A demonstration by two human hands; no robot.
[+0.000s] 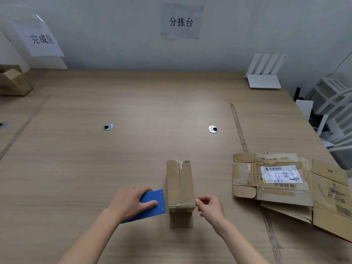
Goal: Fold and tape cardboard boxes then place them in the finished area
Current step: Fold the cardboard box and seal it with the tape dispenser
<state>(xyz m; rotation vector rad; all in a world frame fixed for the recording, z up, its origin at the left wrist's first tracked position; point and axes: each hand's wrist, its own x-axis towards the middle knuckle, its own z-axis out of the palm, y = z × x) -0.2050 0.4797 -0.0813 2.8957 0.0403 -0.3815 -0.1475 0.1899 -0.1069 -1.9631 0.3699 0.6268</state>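
Right now my left hand (131,203) is wrapped over the blue tape dispenser (152,204), fingers (150,203) curled across its flat top and pressing it down on the counter (133,103), its front edge just beside the left wall of the cardboard box (180,185). My right hand (208,205) sits at the box's near right corner, thumb and forefinger pinched together at the edge of the box; whether they hold a bit of tape there I cannot tell, it is too small to see.

The box lies closed between my two hands, long side running away from me, a seam down the middle of its top and crinkled clear tape at the far end.

To my right, well apart from the box, lie flattened cardboard boxes (282,180), the top one carrying a white shipping label (281,174). A strip of tape (239,128) runs along the counter past them. Two round metal grommets (108,127) are set in the counter farther out. At the far left another brown box (13,80) stands beneath a paper sign (41,38); a second sign (181,21) hangs on the wall ahead, and a white router (264,77) rests at the far right corner.
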